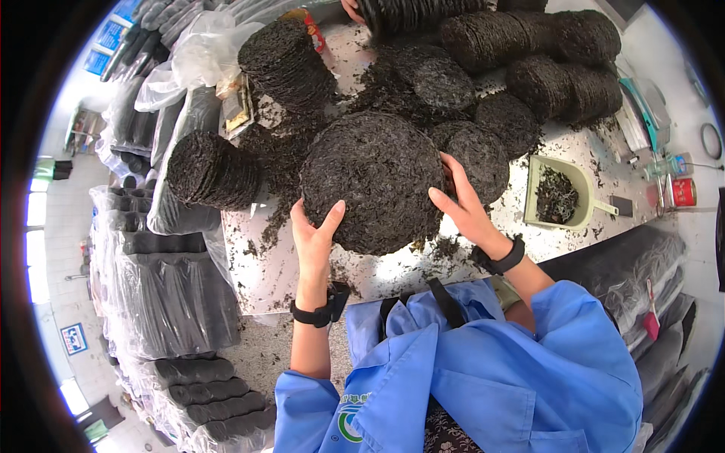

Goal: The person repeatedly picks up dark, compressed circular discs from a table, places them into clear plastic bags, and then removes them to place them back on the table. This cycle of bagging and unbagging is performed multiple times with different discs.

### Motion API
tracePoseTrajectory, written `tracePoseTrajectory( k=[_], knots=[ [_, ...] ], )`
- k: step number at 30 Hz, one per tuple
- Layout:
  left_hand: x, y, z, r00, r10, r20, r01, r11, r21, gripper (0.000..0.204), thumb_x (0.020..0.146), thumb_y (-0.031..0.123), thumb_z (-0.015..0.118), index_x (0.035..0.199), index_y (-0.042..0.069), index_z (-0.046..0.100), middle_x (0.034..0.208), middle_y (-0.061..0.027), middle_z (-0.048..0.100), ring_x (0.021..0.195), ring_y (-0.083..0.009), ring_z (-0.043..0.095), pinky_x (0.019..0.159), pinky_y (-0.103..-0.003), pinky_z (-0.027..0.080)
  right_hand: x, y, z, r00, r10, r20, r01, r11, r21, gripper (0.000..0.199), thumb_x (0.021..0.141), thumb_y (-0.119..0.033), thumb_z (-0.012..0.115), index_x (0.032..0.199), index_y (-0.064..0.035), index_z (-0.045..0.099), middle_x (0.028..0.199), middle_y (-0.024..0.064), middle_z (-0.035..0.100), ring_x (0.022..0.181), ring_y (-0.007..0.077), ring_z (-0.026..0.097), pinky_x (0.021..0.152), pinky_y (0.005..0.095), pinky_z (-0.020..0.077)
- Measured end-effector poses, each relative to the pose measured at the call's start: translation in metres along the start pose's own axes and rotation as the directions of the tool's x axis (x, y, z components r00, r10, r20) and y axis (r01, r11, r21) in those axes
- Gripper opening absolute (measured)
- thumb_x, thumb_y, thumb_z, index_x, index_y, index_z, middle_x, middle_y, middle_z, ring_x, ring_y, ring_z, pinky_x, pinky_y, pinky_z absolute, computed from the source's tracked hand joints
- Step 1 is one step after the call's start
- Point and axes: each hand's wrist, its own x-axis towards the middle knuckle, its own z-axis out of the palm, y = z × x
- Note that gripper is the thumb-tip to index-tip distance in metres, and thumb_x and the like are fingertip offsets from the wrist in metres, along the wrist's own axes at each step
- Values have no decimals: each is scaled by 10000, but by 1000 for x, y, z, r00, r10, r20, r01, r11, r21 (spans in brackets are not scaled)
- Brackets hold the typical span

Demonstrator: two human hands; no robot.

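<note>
- I see my left hand (316,234) spread open against the lower left rim of the big round dark cake (375,181), fingers up its side, thumb on its face.
- My right hand (462,202) is open too, pressed flat against the cake's right rim; together the two palms grip it from both sides.
- The cake sits over the metal table (287,275), close to that table's near edge, its flat face turned up toward me; being round, it shows no long axis.
- Behind the cake, stacks of similar discs (521,38) crowd close; another stack (211,170) lies to its left.
- Right of the cake stands a green scoop (578,181) of loose leaves, with a strip of crumb-strewn table between them.
- Left of the cake, beyond the table edge, bagged rolls (166,294) are piled.
</note>
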Motion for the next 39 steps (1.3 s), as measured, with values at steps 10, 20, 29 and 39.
tracePoseTrajectory(
  k=[10, 20, 29, 39],
  knots=[
    [-2, 9, 11, 1000, -26, 17, 30, 940, -340, 632, 790, 119, 736, 1259, -12, 333, 1186, -126, 457, 1057, -177, 479, 906, -305, 425, -5, -78, 36, 875, -427, 229, 464, 601, -651, 820, 786, -581, 593, 1374, -59, 360, 1419, 265, 287, 1321, 434, 274, 1042, 494, 272],
    [2, 12, -3, 908, 168, 383, 133, 752, -646, 509, 995, 298, 384, 1460, 180, 214, 1446, -75, 331, 1299, -260, 373, 1068, -425, 339, -7, -66, 60, 906, -364, 216, 400, 572, -716, 773, 748, -481, 680, 1292, 10, 436, 1364, 242, 393, 1281, 442, 339, 1046, 506, 293],
    [1, 2, 7, 896, 247, 369, 16, 812, -584, 837, 833, 129, 691, 1474, 142, 153, 1465, -112, 262, 1292, -231, 351, 1059, -369, 334, -13, -82, 83, 931, -363, 32, 264, 610, -747, 692, 714, -397, 707, 1225, 5, 467, 1294, 248, 430, 1224, 443, 394, 1006, 532, 330],
    [2, -7, -7, 937, 266, 225, -241, 961, -134, 685, 918, 197, 572, 1452, 6, 187, 1504, -182, 199, 1391, -265, 175, 1126, -378, 145, -9, -115, -19, 644, -239, -727, 229, 967, -114, 316, 903, -139, 616, 1145, 37, 515, 1050, 71, 614, 898, 112, 559, 805, 250, 455]
  ],
)
